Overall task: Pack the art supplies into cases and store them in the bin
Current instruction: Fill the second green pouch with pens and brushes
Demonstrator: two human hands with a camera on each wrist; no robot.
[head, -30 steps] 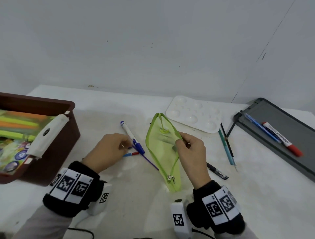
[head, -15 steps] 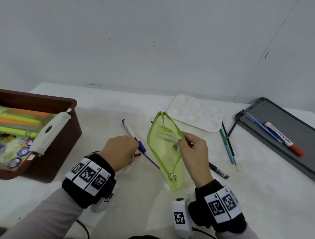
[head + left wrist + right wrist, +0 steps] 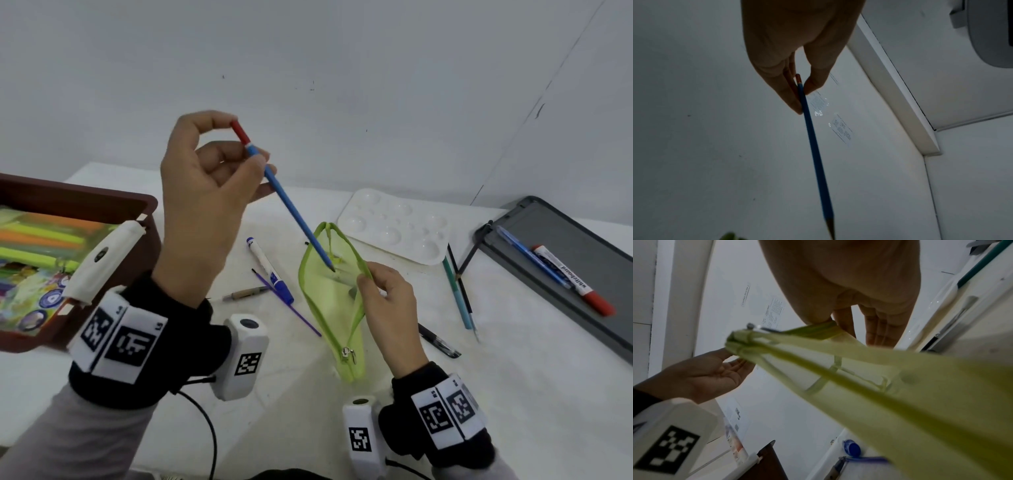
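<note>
Lifted off the table since the earlier frames, the left hand [image 3: 209,192] now pinches a blue pencil [image 3: 291,209] near its red eraser end, tip angled toward 5 o'clock into the open mouth of the green mesh pencil pouch [image 3: 330,308]. At the pouch's 3 o'clock edge the right hand [image 3: 390,308] grips the zipper rim, holding it open. A brown bin [image 3: 150,209] sits at 9 o'clock, the white paint palette [image 3: 394,226] at 1 o'clock.

The green pouch [image 3: 890,386] is pinched at its edge by the right hand [image 3: 849,280]. The left hand [image 3: 711,374] is seen beside the pouch's far tip.
</note>
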